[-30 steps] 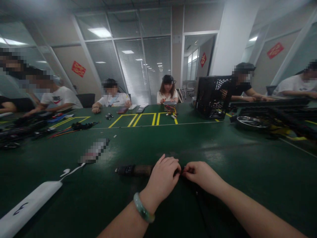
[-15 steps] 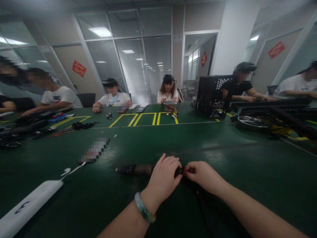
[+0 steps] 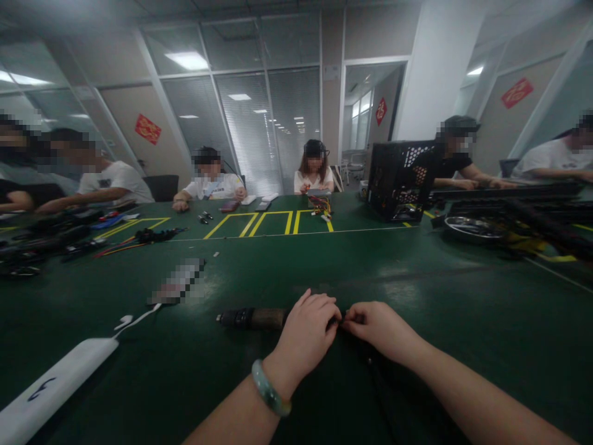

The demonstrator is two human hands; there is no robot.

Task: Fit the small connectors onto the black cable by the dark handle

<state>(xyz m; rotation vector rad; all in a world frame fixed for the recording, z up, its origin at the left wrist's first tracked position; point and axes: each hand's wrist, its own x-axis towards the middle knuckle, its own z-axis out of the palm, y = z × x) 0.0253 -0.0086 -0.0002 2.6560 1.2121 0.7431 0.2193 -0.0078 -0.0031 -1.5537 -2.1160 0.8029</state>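
A dark electric screwdriver (image 3: pixel 266 318) lies on its side on the green table, its narrow metal tip pointing left. My left hand (image 3: pixel 312 324) curls over its rear end from above, hiding that part of the body. Close against those fingers, my right hand (image 3: pixel 377 327) pinches a small dark piece at the screwdriver's tail, which looks like the end of its cord. Fingertips cover most of that joint. Below my right hand a dark cord (image 3: pixel 370 360) runs toward me and fades into the shadow on the table.
A white power strip (image 3: pixel 60 386) lies at front left, its cable leading to a phone (image 3: pixel 178 282). Black cables (image 3: pixel 41 238) are heaped at far left. A black computer case (image 3: pixel 401 179) stands at back right near metal parts (image 3: pixel 477 227). Several people sit around the table (image 3: pixel 259 266).
Both hands keep their places on the screwdriver and its tail; my fingers shift only very slightly. At far left a person's head has lowered a little.
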